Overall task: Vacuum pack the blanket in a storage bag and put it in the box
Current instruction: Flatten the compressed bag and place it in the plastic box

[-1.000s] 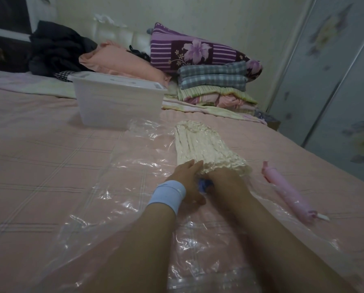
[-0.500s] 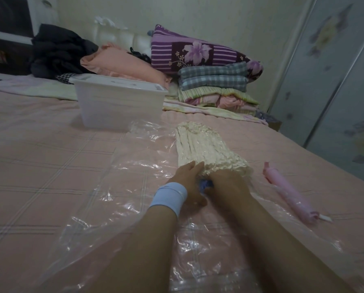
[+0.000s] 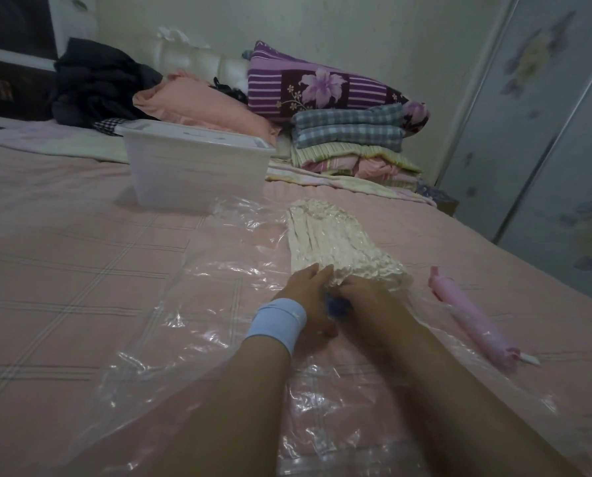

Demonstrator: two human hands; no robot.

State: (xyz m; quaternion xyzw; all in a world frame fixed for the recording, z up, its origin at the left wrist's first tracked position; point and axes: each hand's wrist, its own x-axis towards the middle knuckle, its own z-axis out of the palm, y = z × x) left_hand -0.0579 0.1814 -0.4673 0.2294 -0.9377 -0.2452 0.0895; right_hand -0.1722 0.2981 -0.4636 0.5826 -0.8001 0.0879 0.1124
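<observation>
Cream blanket [image 3: 339,246], ridged and tight inside clear storage bag [image 3: 184,304], flat on pink bed [image 3: 64,253]. At its near end, left hand [image 3: 308,294], fingers laid fairly straight on it; right hand [image 3: 363,297] alongside, fingers hidden, grip impossible to tell. Blue valve [image 3: 337,304] between both. Pink hand pump [image 3: 470,315] apart, to the right. White plastic box [image 3: 195,173] beyond.

No text, label, brand or number showing legibly, dark marks on the lid of the box [image 3: 198,177] at eleven o'clock blurring out.
</observation>
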